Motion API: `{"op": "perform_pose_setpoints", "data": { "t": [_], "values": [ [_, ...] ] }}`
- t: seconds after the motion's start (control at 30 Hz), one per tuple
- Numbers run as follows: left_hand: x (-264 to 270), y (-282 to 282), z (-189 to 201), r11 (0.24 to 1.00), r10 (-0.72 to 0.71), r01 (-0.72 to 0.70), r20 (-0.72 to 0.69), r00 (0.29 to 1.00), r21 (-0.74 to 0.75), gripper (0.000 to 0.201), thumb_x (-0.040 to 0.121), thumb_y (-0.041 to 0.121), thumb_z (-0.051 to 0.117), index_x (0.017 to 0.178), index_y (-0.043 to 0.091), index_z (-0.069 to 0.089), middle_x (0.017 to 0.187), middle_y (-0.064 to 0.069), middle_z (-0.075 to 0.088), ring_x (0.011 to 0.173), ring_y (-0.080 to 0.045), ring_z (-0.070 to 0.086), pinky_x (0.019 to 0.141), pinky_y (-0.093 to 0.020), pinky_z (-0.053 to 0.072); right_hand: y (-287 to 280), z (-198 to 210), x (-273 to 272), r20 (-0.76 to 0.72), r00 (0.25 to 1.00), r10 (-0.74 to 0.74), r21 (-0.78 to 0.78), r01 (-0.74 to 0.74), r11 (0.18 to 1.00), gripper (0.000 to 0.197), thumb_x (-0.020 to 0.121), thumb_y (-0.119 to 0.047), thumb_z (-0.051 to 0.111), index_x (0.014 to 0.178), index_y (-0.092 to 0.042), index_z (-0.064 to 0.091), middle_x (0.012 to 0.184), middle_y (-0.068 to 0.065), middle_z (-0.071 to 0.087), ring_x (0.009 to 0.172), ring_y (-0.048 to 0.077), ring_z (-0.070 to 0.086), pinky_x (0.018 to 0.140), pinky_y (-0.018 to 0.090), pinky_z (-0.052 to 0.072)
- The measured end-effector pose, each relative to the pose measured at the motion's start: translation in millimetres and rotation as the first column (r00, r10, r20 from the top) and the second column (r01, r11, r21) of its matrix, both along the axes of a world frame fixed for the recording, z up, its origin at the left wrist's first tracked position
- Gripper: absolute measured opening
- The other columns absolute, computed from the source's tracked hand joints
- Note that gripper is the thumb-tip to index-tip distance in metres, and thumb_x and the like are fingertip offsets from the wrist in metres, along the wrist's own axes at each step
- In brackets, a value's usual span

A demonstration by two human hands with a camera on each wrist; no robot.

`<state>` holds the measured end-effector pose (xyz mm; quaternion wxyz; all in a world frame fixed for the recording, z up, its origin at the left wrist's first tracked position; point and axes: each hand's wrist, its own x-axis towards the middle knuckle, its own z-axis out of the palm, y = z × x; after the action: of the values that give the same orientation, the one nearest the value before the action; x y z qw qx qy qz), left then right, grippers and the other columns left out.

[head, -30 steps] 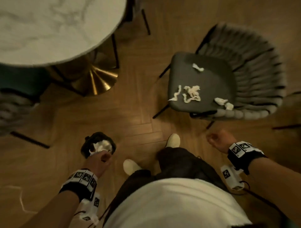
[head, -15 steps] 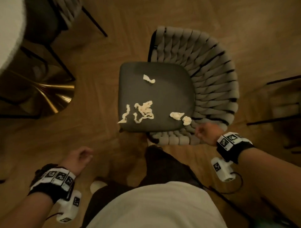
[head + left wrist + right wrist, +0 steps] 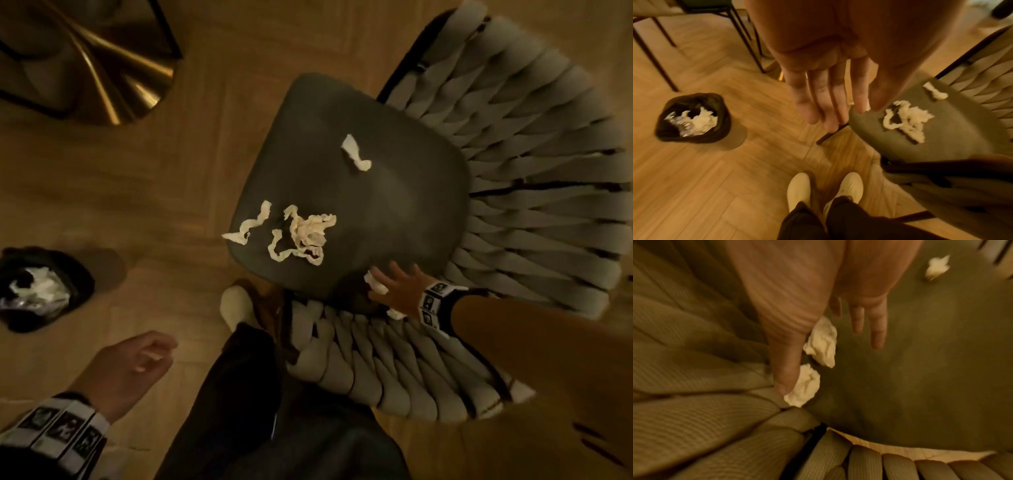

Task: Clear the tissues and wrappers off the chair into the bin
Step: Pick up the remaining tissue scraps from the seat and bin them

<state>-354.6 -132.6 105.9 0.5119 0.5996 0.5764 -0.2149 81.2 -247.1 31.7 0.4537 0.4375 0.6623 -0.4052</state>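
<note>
tissue scraps (image 3: 303, 236) lie tangled mid-seat on the dark chair (image 3: 394, 219); another twist (image 3: 356, 152) sits farther back. right hand (image 3: 394, 286), fingers spread and relaxed, rests over two wads (image 3: 818, 356) at the seat's near edge beside the woven armrest (image 3: 359, 363). left hand (image 3: 126, 373) hangs loose, empty. bin (image 3: 41, 291) stands far left; gold table base (image 3: 113, 78) beyond.

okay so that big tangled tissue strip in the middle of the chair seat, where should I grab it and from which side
Probably best at the dense knot of the tangled tissue strip, where the loops bunch together, rather than a thin trailing loop that could tear or leave pieces behind. Come straight down from above with fingertips closing inward, since it lies flat on the chair seat. The open left hand is free and nearer the bin.
</note>
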Motion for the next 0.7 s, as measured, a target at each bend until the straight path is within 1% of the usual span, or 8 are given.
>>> {"op": "perform_pose_setpoints", "data": {
  "t": [0.07,0.23,0.3,0.4,0.5,0.57,0.63,0.7],
  "values": [
    [-17,-7,-15,0.999,0.036,-0.037,-0.037,0.999,-0.027,0.022,0.08,0.011,0.068,0.08,0.033,0.066,0.085,0.006,0.071,0.073,-0.007,0.065,0.062,-0.003,0.044,-2,-28,-1,-0.033,0.998,0.049,-0.027,-0.05,0.998,0.066,0.091,-0.027,0.051,0.145,-0.033,0.013,0.156,0.016,-0.006,0.137,0.048,0.012,0.104,0.065,0.031],
    [-47,-10,-34,0.995,0.092,-0.096,-0.11,0.99,-0.039,0.026,0.079,0.015,0.07,0.082,0.04,0.066,0.082,0.011,0.073,0.071,-0.001,0.067,0.063,-0.013,0.05,-11,-70,-7,-0.172,0.956,0.239,0.022,-0.239,0.971,0.053,0.093,-0.042,0.04,0.139,-0.017,0.027,0.14,0.018,0.038,0.114,0.041,0.047,0.095,0.051,0.044],
    [-52,-9,-38,0.994,0.093,-0.099,-0.13,0.987,-0.037,0.028,0.078,0.016,0.071,0.085,0.042,0.065,0.081,0.015,0.073,0.069,-0.002,0.068,0.063,-0.018,0.051,-11,-72,-4,-0.179,0.971,0.161,-0.032,-0.17,0.985,0.045,0.097,-0.031,0.036,0.137,-0.012,0.033,0.145,0.017,0.033,0.109,0.041,0.045,0.098,0.049,0.043],
    [-53,-4,-42,0.992,0.111,-0.118,-0.137,0.984,-0.041,0.026,0.078,0.016,0.071,0.085,0.041,0.065,0.082,0.024,0.071,0.068,-0.001,0.067,0.062,-0.018,0.051,0,-66,4,-0.042,0.982,-0.182,-0.149,0.174,0.973,0.039,0.097,-0.017,0.037,0.134,-0.006,0.042,0.154,0.018,0.017,0.128,0.044,0.035,0.106,0.053,0.037],
    [-49,0,-39,0.994,0.094,-0.1,-0.13,0.987,-0.04,0.026,0.078,0.017,0.072,0.086,0.042,0.065,0.084,0.028,0.069,0.071,0.002,0.067,0.067,-0.021,0.051,41,-50,21,-0.048,0.812,-0.582,-0.017,0.582,0.813,0.038,0.09,-0.016,0.054,0.127,-0.006,0.051,0.144,0.02,0.036,0.122,0.037,0.045,0.103,0.039,0.042],
    [-46,1,-36,0.994,0.093,-0.099,-0.129,0.987,-0.039,0.027,0.077,0.016,0.072,0.085,0.041,0.066,0.086,0.028,0.069,0.073,0.002,0.067,0.068,-0.022,0.051,74,-37,40,-0.24,0.639,-0.731,0.185,0.769,0.612,0.033,0.081,-0.017,0.069,0.11,-0.005,0.06,0.117,0.015,0.055,0.105,0.031,0.055,0.088,0.028,0.048],
    [-44,2,-34,0.993,0.094,-0.102,-0.129,0.987,-0.054,0.027,0.076,0.014,0.073,0.084,0.04,0.066,0.085,0.027,0.069,0.07,0.001,0.067,0.065,-0.019,0.051,106,-25,58,-0.407,0.605,-0.684,0.437,0.787,0.436,0.034,0.075,-0.018,0.074,0.103,-0.006,0.06,0.109,0.017,0.055,0.097,0.031,0.054,0.084,0.035,0.046],
    [-44,3,-33,0.991,0.115,-0.123,-0.129,0.985,-0.051,0.028,0.075,0.012,0.073,0.082,0.038,0.067,0.082,0.024,0.071,0.067,0.0,0.067,0.061,-0.015,0.05,134,-21,66,-0.473,0.589,-0.655,0.537,0.782,0.315,0.034,0.073,-0.018,0.074,0.101,-0.006,0.058,0.107,0.017,0.051,0.087,0.026,0.049,0.079,0.038,0.045]
  ]
}}
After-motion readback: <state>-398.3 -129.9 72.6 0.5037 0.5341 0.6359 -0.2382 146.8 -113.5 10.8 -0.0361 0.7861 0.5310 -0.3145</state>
